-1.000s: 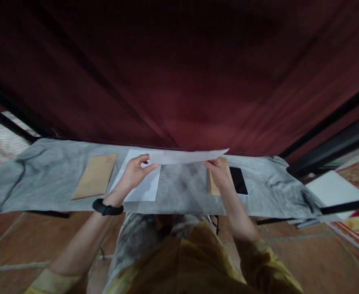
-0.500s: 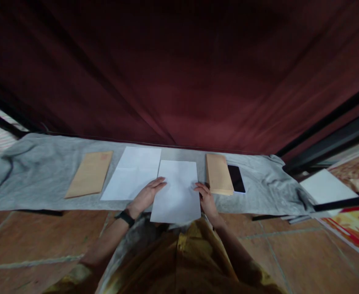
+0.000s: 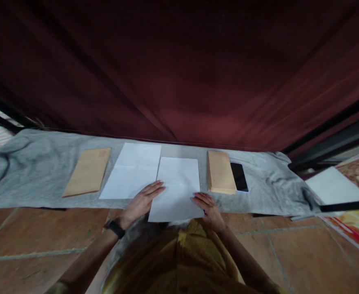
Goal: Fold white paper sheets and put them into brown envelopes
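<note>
A white sheet of paper (image 3: 176, 175) with a faint crease across it lies in front of me, its near end reaching past the bench edge. My left hand (image 3: 144, 198) rests on its left edge, fingers stretched out flat. On the right edge, lower down, my right hand (image 3: 208, 208) lies with its fingers extended over the paper; its thumb is mostly hidden. Left of this sheet is a stack of larger white paper (image 3: 133, 171), also creased across. Brown envelopes (image 3: 222, 171) are piled to the right, and another brown envelope (image 3: 89, 171) lies at the far left.
A dark-screened phone (image 3: 239, 177) touches the right envelope pile. Grey cloth (image 3: 268, 179) covers the narrow bench. A dark red curtain (image 3: 179, 81) hangs behind it. Black metal bars (image 3: 335, 126) and a white board (image 3: 335, 185) stand at the right, above tiled floor (image 3: 292, 249).
My right hand has slid down the sheet's right edge toward me, and its fingers now lie further over the paper. My left hand stays at the left edge.
</note>
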`<action>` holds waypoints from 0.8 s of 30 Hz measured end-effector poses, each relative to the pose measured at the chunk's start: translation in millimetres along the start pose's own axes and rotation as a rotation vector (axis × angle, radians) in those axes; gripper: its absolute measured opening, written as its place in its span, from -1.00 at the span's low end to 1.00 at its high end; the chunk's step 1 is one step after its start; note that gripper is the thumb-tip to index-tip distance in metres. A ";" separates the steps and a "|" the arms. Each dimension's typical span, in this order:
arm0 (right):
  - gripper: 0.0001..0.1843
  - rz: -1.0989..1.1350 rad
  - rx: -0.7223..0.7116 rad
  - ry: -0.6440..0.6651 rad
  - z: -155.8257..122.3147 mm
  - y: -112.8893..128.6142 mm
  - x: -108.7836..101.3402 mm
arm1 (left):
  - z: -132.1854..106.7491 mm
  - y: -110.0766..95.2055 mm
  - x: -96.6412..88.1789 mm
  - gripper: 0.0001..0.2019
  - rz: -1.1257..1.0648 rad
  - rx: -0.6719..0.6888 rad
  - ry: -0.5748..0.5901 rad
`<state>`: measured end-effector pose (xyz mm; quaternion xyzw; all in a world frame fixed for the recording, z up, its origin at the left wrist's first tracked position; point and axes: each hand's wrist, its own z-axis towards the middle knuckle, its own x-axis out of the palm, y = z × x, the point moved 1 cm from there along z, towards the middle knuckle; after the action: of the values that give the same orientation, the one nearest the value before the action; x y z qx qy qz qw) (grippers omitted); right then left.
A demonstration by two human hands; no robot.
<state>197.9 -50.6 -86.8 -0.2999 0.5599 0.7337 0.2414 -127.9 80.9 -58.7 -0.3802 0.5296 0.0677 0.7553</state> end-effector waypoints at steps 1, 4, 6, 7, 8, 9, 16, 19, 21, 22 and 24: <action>-0.43 0.019 0.002 -0.007 1.1 0.3 -0.5 | -5.0 -1.5 0.1 -0.43 -0.007 0.006 0.003; -0.46 0.075 0.012 -0.031 3.1 1.0 -1.5 | -15.3 -6.2 0.9 -0.38 -0.034 0.017 0.005; -0.44 0.110 0.030 -0.062 3.6 0.7 -1.8 | -17.0 -8.9 0.8 -0.35 -0.054 -0.001 -0.007; -0.42 0.126 0.036 -0.078 3.7 0.3 -1.8 | -16.6 -9.8 0.4 -0.35 -0.064 -0.020 -0.018; -0.40 0.142 0.040 -0.091 3.7 0.0 -1.8 | -15.5 -10.3 0.0 -0.35 -0.078 -0.040 -0.028; -0.38 0.156 0.045 -0.102 3.7 -0.3 -1.6 | -14.2 -10.6 -0.5 -0.35 -0.094 -0.060 -0.039; -0.61 0.254 0.186 -0.187 5.3 2.2 -0.9 | -4.8 -5.3 -0.3 -0.38 -0.220 -0.133 -0.087; -0.63 0.285 0.207 -0.198 7.2 5.6 -2.2 | -2.4 -3.3 0.9 -0.45 -0.258 -0.156 -0.101; -0.58 0.305 0.199 -0.186 7.2 6.7 -4.0 | -2.6 -3.3 1.0 -0.51 -0.288 -0.180 -0.115; -0.56 0.315 0.195 -0.183 6.7 6.5 -5.2 | -3.3 -3.8 0.7 -0.53 -0.309 -0.196 -0.124; -0.54 0.336 0.204 -0.197 5.5 4.9 -7.6 | -5.2 -5.1 -0.3 -0.58 -0.381 -0.256 -0.158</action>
<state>199.0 -46.8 -77.0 -0.1035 0.6469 0.7290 0.1983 -129.3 74.1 -56.6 -0.5593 0.3747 0.0201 0.7392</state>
